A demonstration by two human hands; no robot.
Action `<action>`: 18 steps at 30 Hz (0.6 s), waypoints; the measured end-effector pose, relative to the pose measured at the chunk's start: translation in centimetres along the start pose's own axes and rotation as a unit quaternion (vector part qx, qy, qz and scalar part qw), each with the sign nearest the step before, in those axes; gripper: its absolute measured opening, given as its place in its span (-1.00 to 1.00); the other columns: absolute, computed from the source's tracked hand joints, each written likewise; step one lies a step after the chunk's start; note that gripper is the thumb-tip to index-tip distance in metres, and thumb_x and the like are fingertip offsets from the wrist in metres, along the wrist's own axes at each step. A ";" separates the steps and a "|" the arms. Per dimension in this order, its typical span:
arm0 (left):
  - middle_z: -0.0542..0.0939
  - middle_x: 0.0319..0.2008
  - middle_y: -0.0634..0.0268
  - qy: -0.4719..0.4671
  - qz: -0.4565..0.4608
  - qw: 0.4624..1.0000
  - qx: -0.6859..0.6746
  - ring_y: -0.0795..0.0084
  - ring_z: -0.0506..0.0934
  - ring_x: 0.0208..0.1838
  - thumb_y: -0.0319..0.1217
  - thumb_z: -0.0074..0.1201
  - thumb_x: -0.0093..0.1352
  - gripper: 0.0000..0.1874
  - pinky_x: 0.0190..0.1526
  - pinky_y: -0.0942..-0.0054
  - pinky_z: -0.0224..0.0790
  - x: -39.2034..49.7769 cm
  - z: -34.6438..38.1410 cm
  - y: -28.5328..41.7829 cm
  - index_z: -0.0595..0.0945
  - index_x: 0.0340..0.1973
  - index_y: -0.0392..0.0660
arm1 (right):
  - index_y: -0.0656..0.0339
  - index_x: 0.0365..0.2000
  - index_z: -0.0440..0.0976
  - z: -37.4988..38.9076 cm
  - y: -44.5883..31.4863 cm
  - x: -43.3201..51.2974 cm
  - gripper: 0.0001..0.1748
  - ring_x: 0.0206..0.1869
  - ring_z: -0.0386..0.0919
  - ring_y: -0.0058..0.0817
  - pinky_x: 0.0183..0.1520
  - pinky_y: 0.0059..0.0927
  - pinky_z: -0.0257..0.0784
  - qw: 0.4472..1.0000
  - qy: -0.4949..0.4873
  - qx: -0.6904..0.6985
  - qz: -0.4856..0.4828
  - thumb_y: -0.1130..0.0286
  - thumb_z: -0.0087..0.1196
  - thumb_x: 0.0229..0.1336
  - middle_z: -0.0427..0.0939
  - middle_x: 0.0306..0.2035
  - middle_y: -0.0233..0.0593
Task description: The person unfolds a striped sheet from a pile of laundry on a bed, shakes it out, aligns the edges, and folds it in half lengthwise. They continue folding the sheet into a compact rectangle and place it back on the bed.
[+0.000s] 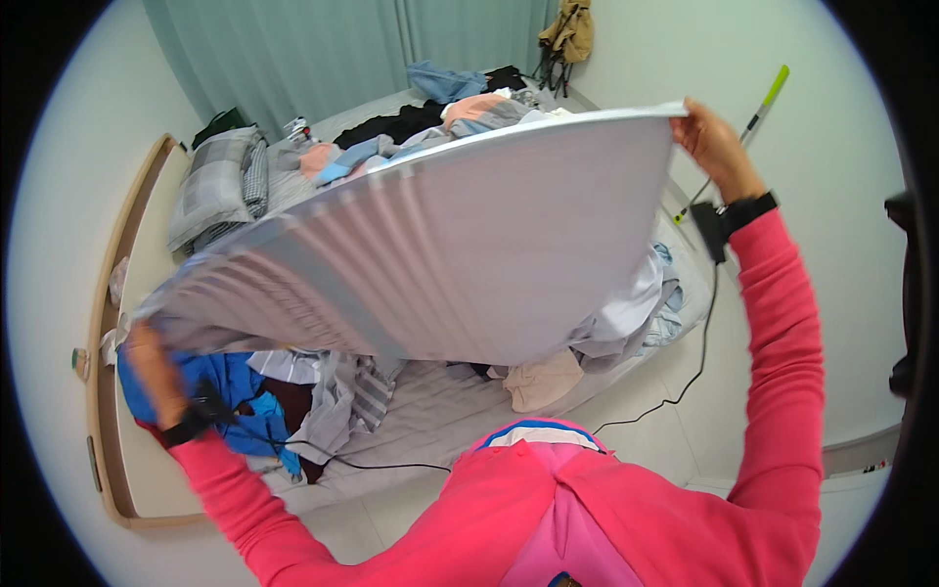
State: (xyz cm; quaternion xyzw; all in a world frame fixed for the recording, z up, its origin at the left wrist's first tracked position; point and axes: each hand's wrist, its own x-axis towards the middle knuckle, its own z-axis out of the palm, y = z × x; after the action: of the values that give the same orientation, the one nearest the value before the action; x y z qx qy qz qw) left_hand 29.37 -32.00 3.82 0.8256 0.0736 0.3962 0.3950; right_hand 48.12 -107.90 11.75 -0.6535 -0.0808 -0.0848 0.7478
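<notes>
A large light-grey cloth with stripes (513,235) is stretched taut in the air above the bed. My right hand (708,143) pinches its upper right corner, raised high at the far right. At the left, near the headboard, my left hand (154,367) is blurred and grips the cloth's other end, which bunches there. Beneath that hand lies a heap of blue clothing (227,374), with a grey-and-white striped garment (359,396) beside it. The cloth hides the middle of the bed.
The mattress (433,418) bears several heaps of clothes (411,139) and a grey checked pillow (216,183). A wooden-edged headboard (117,469) borders the left. Black cables (689,381) run from both wrists. A green-handled pole (770,88) leans against the right wall.
</notes>
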 end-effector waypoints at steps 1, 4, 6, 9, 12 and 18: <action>0.54 -0.17 0.19 0.091 0.039 0.981 -0.165 0.42 0.47 -0.14 -0.33 -0.19 0.44 -0.70 -0.05 0.43 0.31 2.2 -4.3 2.2 0.52 -0.08 -0.28 | 0.26 -0.36 0.43 0.1 2.9 -0.4 -0.76 -0.45 0.48 -0.61 -0.28 -0.61 0.46 0.997 -0.053 0.059 0.019 0.28 -0.07 0.24 0.50 -0.50 -0.36; 0.56 -0.36 0.34 -0.062 0.029 0.996 -0.050 0.60 0.44 -0.33 -0.37 -0.07 0.39 -0.79 -0.28 0.60 0.29 1.8 -7.4 7.9 0.57 -0.21 -0.25 | 0.22 -0.45 0.39 0.9 10.4 -1.1 -0.83 -0.50 0.45 -0.61 -0.44 -0.64 0.45 0.972 0.125 0.174 0.101 0.35 -0.04 0.20 0.46 -0.56 -0.38; 0.46 -0.51 0.47 -0.193 0.037 0.977 0.085 0.63 0.33 -0.44 -0.42 0.06 0.29 -0.88 -0.37 0.64 0.19 -0.4 -4.0 9.6 0.56 -0.43 -0.23 | 0.20 -0.50 0.37 0.3 13.9 -1.4 -0.84 -0.52 0.45 -0.60 -0.48 -0.65 0.44 0.945 0.193 0.233 0.124 0.37 -0.02 0.17 0.44 -0.59 -0.38; 0.39 -0.53 0.43 -0.218 0.007 0.974 0.061 0.62 0.28 -0.44 -0.52 0.10 0.21 -0.87 -0.42 0.63 0.09 -3.8 -1.0 10.1 0.48 -0.53 -0.27 | 0.19 -0.52 0.34 -2.3 17.4 -1.7 -0.84 -0.54 0.46 -0.59 -0.49 -0.66 0.44 0.922 0.283 0.229 0.132 0.39 -0.02 0.16 0.44 -0.59 -0.36; 0.36 -0.58 0.48 -0.212 -0.060 0.975 0.025 0.68 0.24 -0.48 -0.52 0.14 0.19 -0.84 -0.45 0.65 0.05 -5.4 0.2 8.6 0.45 -0.58 -0.23 | 0.18 -0.52 0.34 -5.0 19.4 -2.0 -0.85 -0.52 0.47 -0.61 -0.48 -0.66 0.45 0.932 0.257 0.233 0.103 0.41 -0.03 0.16 0.46 -0.56 -0.37; 0.40 -0.56 0.54 -0.209 -0.109 0.970 -0.061 0.75 0.26 -0.47 -0.54 0.14 0.20 -0.91 -0.44 0.72 0.05 -7.6 4.6 6.6 0.51 -0.49 -0.19 | 0.26 -0.44 0.36 -8.1 22.4 -3.9 -0.87 -0.45 0.52 -0.57 -0.41 -0.61 0.51 0.916 0.311 0.213 0.135 0.42 -0.06 0.19 0.50 -0.48 -0.31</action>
State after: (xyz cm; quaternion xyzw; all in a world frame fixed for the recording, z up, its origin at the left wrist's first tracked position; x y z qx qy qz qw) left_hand 26.21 -42.50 2.23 0.8515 0.0548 0.1725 0.4921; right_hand 49.63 -112.88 -11.79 -0.4238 0.2284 -0.1628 0.8612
